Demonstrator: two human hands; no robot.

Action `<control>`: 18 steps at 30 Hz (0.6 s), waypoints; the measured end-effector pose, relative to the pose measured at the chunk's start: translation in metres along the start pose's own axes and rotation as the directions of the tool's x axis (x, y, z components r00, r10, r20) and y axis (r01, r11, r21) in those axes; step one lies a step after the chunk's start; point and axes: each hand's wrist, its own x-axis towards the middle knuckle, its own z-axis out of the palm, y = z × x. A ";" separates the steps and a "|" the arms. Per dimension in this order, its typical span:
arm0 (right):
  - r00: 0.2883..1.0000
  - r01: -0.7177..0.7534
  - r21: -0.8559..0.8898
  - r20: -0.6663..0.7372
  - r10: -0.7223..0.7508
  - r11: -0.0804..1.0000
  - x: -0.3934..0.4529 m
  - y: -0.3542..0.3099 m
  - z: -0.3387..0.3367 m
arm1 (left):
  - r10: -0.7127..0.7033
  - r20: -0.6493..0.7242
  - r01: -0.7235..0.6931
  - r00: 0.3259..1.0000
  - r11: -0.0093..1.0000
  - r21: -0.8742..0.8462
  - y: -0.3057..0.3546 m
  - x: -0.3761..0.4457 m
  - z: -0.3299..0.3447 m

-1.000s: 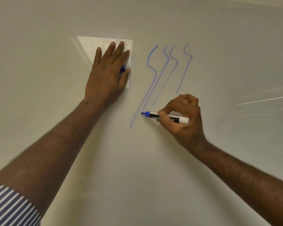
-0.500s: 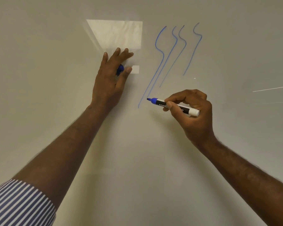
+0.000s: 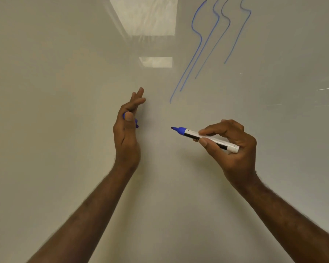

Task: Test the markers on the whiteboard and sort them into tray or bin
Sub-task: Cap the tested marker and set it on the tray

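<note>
Right hand [image 3: 234, 145]: grasps the blue marker [image 3: 205, 137], thumb and forefinger pinching the white barrel, remaining fingers curled behind it. Marker lies near level, uncapped tip pointing left toward the other hand, well below the strokes it presumably drew. Whether the tip touches the whiteboard [image 3: 65, 130] cannot be told; it appears lifted clear.

Left hand [image 3: 128, 130]: turned edge-on to the camera, thumb pressing the blue cap [image 3: 136, 124] against the palm, long fingers extended upward and loose. Cap is mostly hidden; only blue slivers show either side of the thumb. Judged reason for the hold: the cap is kept ready so the marker can be closed once the test is done.

Blue lines [image 3: 201, 50]: four wavy strokes at upper right, solid and unbroken in colour. Judged meaning: ink flows well, so this marker seems bound for the tray, not the bin. Neither tray nor bin is in view.

Ceiling-light reflections [image 3: 144, 16]: two pale rectangles on the glossy board, upper centre.

Differences from half a second earlier:
- Left hand, then flat against the board beside the reflection, has come off the surface and rotated onto its edge, lower in the view.
- Right hand has drawn the marker down and away from the foot of the strokes; tip and cap now face one another with a gap between.
- Strokes and reflections sit higher in the view, the head having tilted down.

Judged step in hand: recapping.
</note>
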 end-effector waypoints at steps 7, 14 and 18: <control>0.993 -0.119 0.129 0.019 0.118 0.984 -0.040 -0.004 0.009 | -0.209 -0.037 0.187 0.977 0.929 -0.319 0.008 -0.056 0.000; 0.991 -0.133 0.140 0.031 0.130 0.981 -0.069 -0.013 0.027 | -0.317 -0.017 0.276 0.948 0.851 -0.446 0.022 -0.079 0.010; 0.988 -0.153 0.148 0.031 0.150 0.977 -0.075 -0.016 0.033 | -0.351 -0.030 0.298 0.936 0.834 -0.464 0.031 -0.079 0.014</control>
